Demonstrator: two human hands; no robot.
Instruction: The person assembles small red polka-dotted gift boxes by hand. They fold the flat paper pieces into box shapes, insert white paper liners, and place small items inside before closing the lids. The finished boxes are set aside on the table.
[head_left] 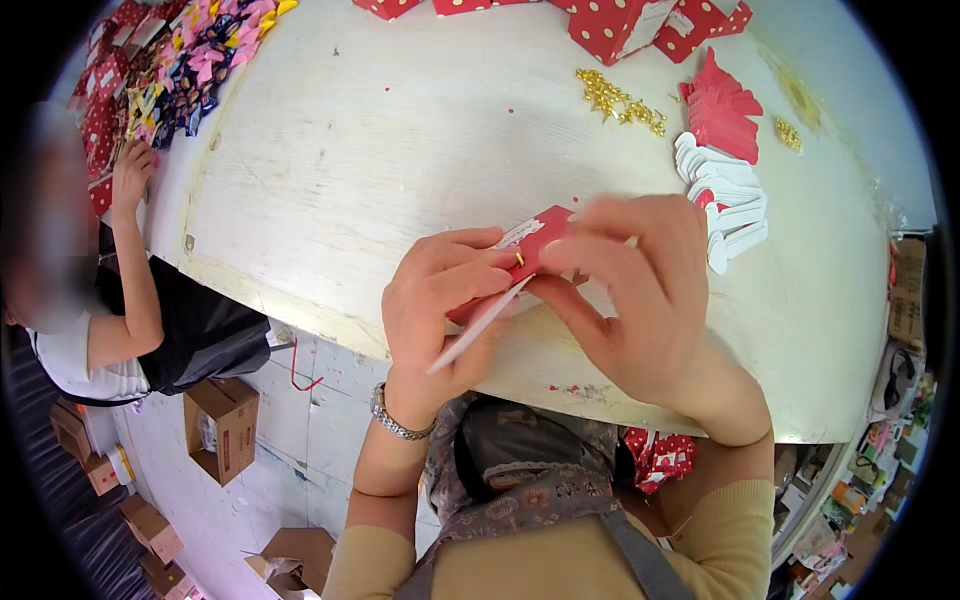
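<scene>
My left hand [425, 300] is closed on a folded red card piece [547, 228], just above the near edge of the table. The card has a white printed patch, and a white flap [482, 326] sticks out toward me. A small gold pin-like fastener [520, 259] shows on the red face beside my left fingertips. My right hand [650, 285] is at the card's right end, thumb and forefinger closed around its edge. The right fingers are slightly blurred and hide part of the card.
To the right lie gold fasteners [608, 97], red card cutouts [722, 110] and white strips [738, 195]. Red dotted boxes [610, 28] stand at the far edge. At far left, a co-worker's hand [132, 180] is near colourful wrapped pieces [205, 60]. Cardboard boxes [238, 440] sit on the floor.
</scene>
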